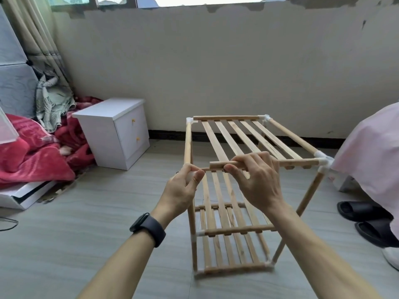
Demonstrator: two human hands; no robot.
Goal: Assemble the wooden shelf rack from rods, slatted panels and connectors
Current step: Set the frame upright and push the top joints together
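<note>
Head view: my right hand (pixel 254 180) grips the pale round wooden rod (pixel 218 164), likely light and stiff, near its end; my left hand (pixel 183 186) curls round something I cannot make out.

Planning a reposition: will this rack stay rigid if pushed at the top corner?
Likely wobbly: the front rod end, held by the right hand, sits unjoined at the near-left corner. Probably light: thin rods and open slats. Apt to skew before tipping; only white connectors brace it.

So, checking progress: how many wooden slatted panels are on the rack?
3: top wooden slatted panel, middle panel below it, bottom panel lowest; none looks hidden.
</note>
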